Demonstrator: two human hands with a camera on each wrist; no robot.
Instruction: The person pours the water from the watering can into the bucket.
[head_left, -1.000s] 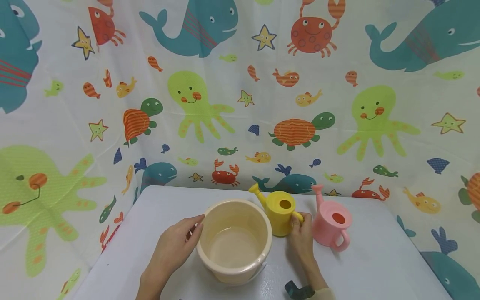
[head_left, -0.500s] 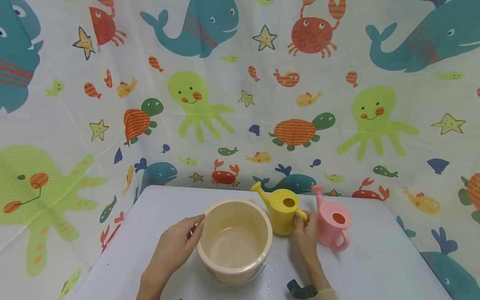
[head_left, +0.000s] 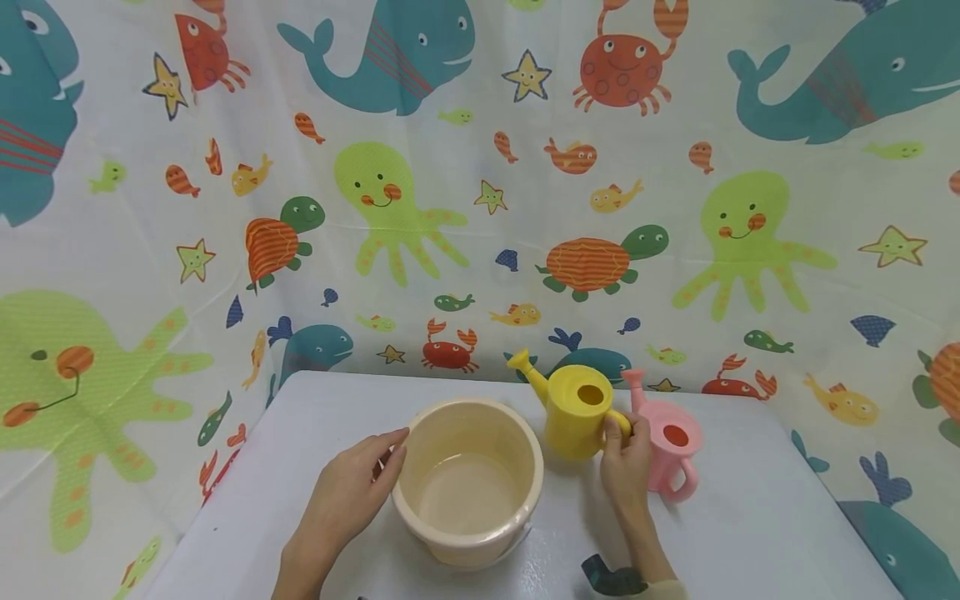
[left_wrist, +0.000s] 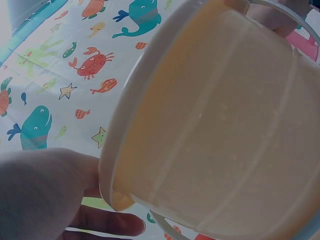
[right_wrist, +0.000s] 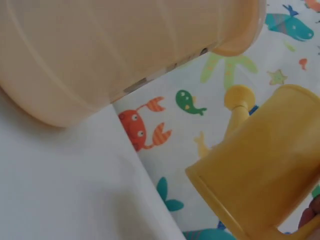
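Observation:
A cream bucket stands upright on the white table, its inside visible from above. At its left rim my left hand rests with thumb and fingers fairly straight, touching the edge; the left wrist view shows that hand beside the rim. With my right hand I grip the handle of a yellow watering can, held just above the table right of the bucket. Its spout points up and left. In the right wrist view the can appears tilted, and only fingertips show at the edge.
A pink watering can stands just right of my right hand, partly hidden by it. Behind the white table hangs a curtain printed with sea animals. A dark strap piece sits at my right wrist.
My right hand has moved the yellow watering can up and to the right, away from the bucket and in front of part of the pink one. The left hand and bucket stay put.

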